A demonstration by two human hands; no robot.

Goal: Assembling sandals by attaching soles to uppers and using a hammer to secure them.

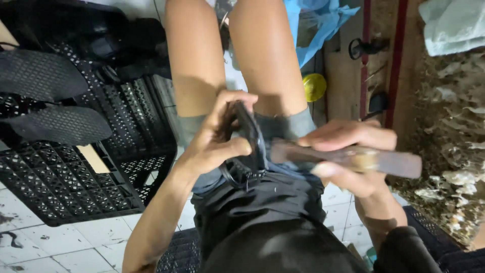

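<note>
Crates [76,187] with soles [55,125], hands gripping sandal [250,139], file [348,157]

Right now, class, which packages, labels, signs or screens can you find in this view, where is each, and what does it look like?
No labels, signs or screens show.
Blue plastic bag: top centre on the floor, crumpled, light blue.
Black plastic crate: left, on white tiles, perforated walls.
Yellow round lid: beside the right knee, flat, yellow.

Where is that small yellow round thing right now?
In the head view, the yellow round thing lies on the floor at upper centre-right, just right of the person's leg, below the blue plastic sheet and beside the wooden board.
</note>
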